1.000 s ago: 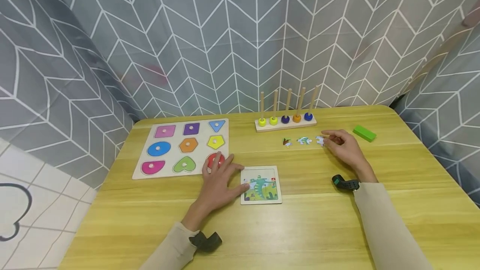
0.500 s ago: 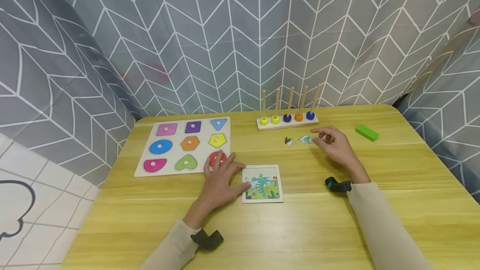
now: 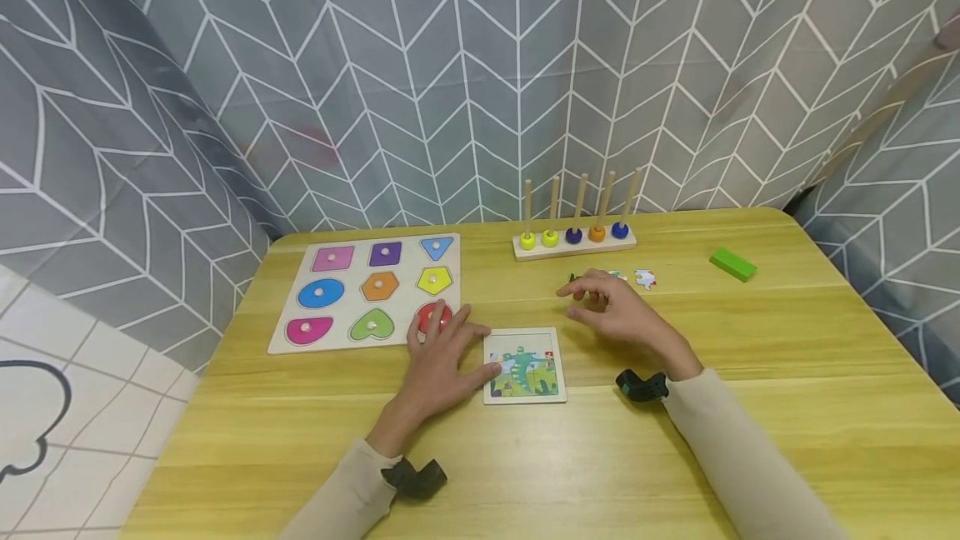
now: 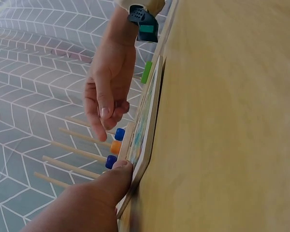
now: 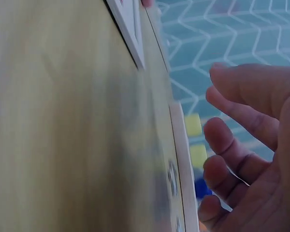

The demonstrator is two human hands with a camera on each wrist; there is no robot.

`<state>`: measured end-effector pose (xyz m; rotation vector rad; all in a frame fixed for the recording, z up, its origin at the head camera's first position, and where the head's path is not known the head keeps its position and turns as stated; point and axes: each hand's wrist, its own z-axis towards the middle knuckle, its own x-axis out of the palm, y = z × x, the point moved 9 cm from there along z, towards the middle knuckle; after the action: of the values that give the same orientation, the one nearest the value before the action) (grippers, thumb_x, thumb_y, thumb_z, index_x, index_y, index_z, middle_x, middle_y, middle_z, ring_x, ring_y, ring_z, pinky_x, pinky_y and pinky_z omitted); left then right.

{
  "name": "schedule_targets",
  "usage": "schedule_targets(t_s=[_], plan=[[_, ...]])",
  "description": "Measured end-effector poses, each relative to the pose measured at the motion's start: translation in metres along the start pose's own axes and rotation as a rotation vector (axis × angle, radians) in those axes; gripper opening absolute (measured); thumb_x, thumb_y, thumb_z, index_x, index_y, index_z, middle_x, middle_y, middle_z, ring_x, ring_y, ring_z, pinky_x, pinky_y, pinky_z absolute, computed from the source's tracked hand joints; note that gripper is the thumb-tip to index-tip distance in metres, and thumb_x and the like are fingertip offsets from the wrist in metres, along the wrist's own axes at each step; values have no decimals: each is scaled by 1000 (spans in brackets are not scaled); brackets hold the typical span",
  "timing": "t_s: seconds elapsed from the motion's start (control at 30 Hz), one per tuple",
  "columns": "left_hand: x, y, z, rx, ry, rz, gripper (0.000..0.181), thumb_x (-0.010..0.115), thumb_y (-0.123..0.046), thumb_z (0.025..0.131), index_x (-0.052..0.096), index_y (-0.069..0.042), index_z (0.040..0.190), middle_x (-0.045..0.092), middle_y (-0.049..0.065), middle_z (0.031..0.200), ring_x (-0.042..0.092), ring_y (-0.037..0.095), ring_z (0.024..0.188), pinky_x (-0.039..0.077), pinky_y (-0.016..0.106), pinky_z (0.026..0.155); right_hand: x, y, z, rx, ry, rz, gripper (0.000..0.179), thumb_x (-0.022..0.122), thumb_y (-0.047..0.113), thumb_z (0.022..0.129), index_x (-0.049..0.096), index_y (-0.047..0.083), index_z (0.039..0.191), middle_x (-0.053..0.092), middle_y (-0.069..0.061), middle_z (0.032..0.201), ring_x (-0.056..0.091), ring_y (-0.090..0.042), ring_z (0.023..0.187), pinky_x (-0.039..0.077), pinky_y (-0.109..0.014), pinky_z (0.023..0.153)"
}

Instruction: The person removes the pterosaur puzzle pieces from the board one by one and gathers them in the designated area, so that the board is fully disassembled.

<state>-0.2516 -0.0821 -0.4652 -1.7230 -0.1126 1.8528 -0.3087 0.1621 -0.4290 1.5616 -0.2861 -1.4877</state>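
Note:
My left hand (image 3: 442,361) lies spread between two puzzles. Its thumb rests on the left edge of a small framed dinosaur jigsaw (image 3: 534,377), and its fingertips lie over the red circle (image 3: 435,319) of a wooden shape board (image 3: 405,315). To the right of the jigsaw, my right hand (image 3: 611,311) hovers above the table with fingers loosely bent. Nothing sits between its thumb and fingers in the right wrist view. Just beyond it lie loose jigsaw pieces: one (image 3: 645,277) in full sight, another (image 3: 618,275) and a third partly hidden by the fingers.
A wooden stand (image 3: 547,252) with upright pegs and coloured beads stands near the table's back edge. A green block (image 3: 732,264) lies farther right. A grey patterned curtain (image 3: 480,82) hangs behind the table (image 3: 525,473).
My right hand has moved left along the row of loose pieces and a little nearer, uncovering the rightmost piece. The left hand and jigsaw have stayed put.

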Motion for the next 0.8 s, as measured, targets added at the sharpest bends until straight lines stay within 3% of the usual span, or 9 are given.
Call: schedule_targets(t_s=[0.4,0.6,0.8], plan=[[0,0,-1,1,-8,26,54,64,-62,88,62,-31,132,40,8,163,10,37,159,-4,65,121,53,41,-1,-118,220,-10,26,75,18,92,75,15,118,68,-1,105,52,-18,87,45,-28,76],[0,-1,0,5,-7,37,54,64,-63,88,62,-31,132,40,9,163,11,38,159,-4,65,121,71,56,-4,-195,238,-44,24,76,18,91,77,16,115,68,0,101,50,-16,86,40,-28,76],[0,0,1,9,-6,45,54,64,-62,89,62,-31,132,40,8,163,12,38,159,-3,66,121,82,56,-5,-201,237,-95,29,77,23,91,75,20,119,66,4,100,47,-13,86,31,-31,80]])
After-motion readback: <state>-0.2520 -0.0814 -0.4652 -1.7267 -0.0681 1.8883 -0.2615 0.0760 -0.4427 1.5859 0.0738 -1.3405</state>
